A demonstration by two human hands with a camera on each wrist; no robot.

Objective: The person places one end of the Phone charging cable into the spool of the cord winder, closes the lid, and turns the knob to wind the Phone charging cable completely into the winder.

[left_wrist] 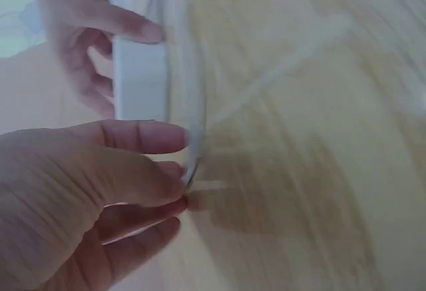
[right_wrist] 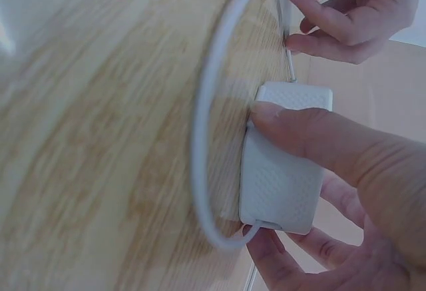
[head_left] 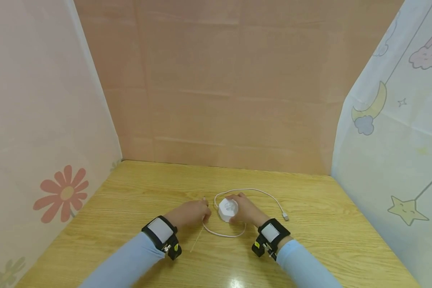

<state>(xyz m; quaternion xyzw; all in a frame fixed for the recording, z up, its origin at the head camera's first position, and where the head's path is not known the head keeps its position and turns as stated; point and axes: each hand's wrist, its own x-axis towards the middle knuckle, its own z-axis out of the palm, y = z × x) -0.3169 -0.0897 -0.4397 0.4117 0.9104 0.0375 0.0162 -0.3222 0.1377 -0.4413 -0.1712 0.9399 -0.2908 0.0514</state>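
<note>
A white block-shaped device (head_left: 227, 211) with a rounded top face and textured sides rests on the table. My right hand (head_left: 247, 211) grips it, thumb on the near side in the right wrist view and fingers around the far side. A white cable (head_left: 223, 235) curves from the device toward my left hand (head_left: 192, 213). The left thumb and fingers pinch the cable, as the left wrist view shows; the exact spot is partly hidden by the fingertips. Another stretch of cable arcs behind the device to a USB plug (head_left: 285, 217) on the right.
A thin pale yellowish strip (head_left: 197, 241) lies on the wooden table (head_left: 158, 180) just below the left hand. A tan sheet (head_left: 234, 88) stands behind the table. Patterned white cloths flank it, at left (head_left: 50, 120) and right (head_left: 399, 156).
</note>
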